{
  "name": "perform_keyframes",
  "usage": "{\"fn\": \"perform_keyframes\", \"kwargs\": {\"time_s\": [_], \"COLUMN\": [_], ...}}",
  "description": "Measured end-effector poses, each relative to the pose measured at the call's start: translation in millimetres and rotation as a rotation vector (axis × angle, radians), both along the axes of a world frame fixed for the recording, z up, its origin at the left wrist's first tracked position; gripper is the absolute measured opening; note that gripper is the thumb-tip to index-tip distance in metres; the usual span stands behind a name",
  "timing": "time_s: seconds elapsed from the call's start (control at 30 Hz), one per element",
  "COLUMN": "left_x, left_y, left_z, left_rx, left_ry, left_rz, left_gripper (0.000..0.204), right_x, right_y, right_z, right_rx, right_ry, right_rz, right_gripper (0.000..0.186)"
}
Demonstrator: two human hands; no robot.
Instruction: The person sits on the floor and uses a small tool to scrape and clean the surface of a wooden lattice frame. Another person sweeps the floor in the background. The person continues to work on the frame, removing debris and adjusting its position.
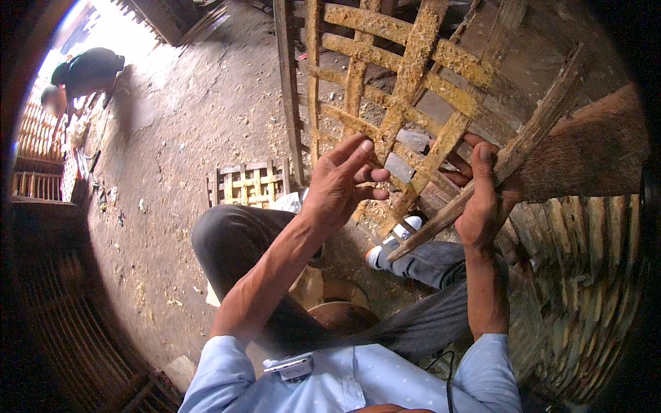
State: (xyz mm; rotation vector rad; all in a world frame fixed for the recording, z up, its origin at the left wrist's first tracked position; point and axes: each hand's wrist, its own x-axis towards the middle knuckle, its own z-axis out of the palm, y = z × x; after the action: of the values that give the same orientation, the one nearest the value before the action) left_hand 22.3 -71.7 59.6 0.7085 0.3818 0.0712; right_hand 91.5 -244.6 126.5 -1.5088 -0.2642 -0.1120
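At the side rail (537, 113) of a slatted rack (407, 82), I have the right hand (482, 196) wrapped around the wood, thumb on the near side and some fingers reaching behind. I would hold that grip firm without squeezing, since the thin wood looks rough and a slat could work loose if levered.

Over the lower slats, the left hand (350, 180) has thumb and forefinger close together, the other fingers half curled; from my end I cannot tell whether it pinches anything. I would press it only near a crossing, where the slats likely flex least.

The rack itself slants in front of the knees, its slats crusted with yellow crumbs, its lower end near a shoe (411, 226). I cannot see what bears its weight, so I would turn it slowly.

Farther out, a smaller rack (251, 184) sits low beyond the left knee (237, 234). Across the littered floor (186, 110), well apart, a co-worker (89, 72) bends over.
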Motion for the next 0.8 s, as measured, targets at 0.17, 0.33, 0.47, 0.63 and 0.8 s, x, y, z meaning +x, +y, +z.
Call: {"fn": "perform_keyframes", "kwargs": {"time_s": [0.17,0.33,0.47,0.63,0.8], "left_x": [-3.9,-2.5,-3.1,-5.3,-4.8], "left_y": [5.4,3.5,7.5,8.8,6.8], "left_z": [-3.1,-5.2,-11.5,2.3,-1.1], "left_rx": [-0.076,-0.093,-0.045,-0.037,-0.039], "left_ry": [-0.029,-0.104,-0.112,0.006,-0.007], "left_rz": [0.064,0.064,0.005,0.01,0.016], "left_gripper": [0.035,0.03,0.028,0.029,0.034], "right_x": [-7.3,6.8,6.5,-5.4,-0.9], "right_y": [-1.4,-7.1,-3.2,-2.7,0.3], "right_z": [-7.6,-14.6,-9.4,-8.7,-2.6], "right_rx": [-0.062,-0.112,-0.108,-0.088,-0.098], "right_ry": [-0.025,-0.061,-0.065,0.0,-0.022], "right_rz": [0.003,-0.046,-0.027,-0.044,-0.011], "right_gripper": [0.036,0.036,0.034,0.028,0.028]}}
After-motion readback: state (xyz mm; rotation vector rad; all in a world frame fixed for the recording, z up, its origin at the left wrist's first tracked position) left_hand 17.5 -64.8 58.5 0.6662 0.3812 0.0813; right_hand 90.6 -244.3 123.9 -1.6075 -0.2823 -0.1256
